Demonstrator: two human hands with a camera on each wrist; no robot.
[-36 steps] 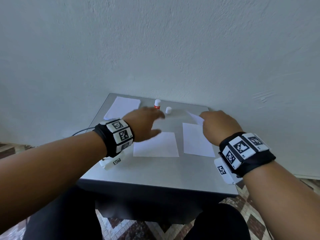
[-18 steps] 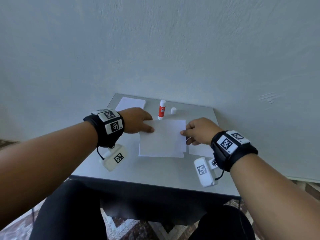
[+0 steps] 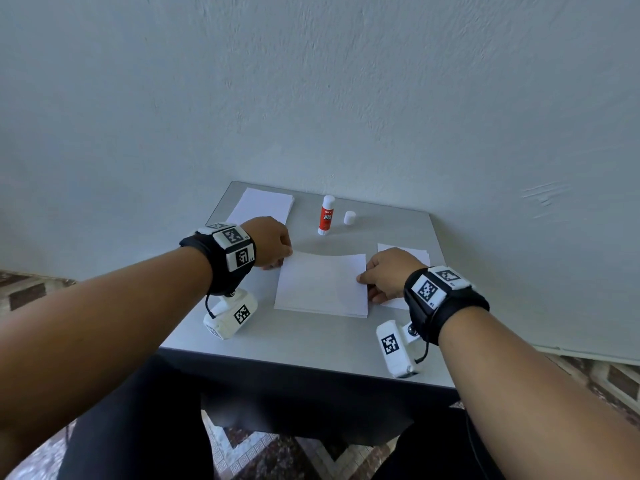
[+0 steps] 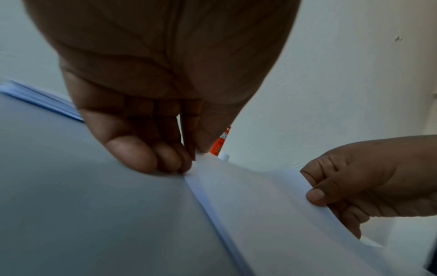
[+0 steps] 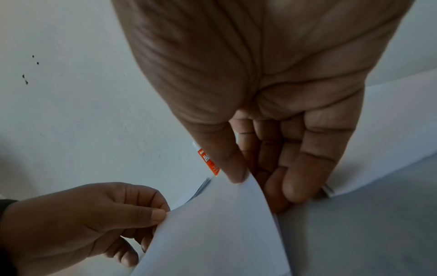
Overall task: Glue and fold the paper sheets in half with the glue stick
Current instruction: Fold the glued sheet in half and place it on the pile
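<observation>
A white paper sheet (image 3: 322,285) lies mid-table, its far half folded toward me over the near half and still bowed up. My left hand (image 3: 273,244) pinches the sheet's left edge (image 4: 196,164) between thumb and fingers. My right hand (image 3: 384,275) pinches the right edge (image 5: 243,184), thumb on top, fingers beneath. The red-and-white glue stick (image 3: 326,215) stands upright and uncapped behind the sheet, its white cap (image 3: 349,217) just to its right. The glue stick (image 4: 220,142) peeks out behind my left fingers and also shows as an orange label (image 5: 209,160) beside my right thumb.
A stack of white sheets (image 3: 263,204) lies at the far left corner of the grey table (image 3: 304,337). Another small pile of paper (image 3: 401,252) sits under and behind my right hand. A plastered wall rises right behind the table.
The sheet's far edge has come over toward me and the fold has settled lower. My left hand moved back from the glue stick to the sheet's left edge; my right hand shifted to its right edge.
</observation>
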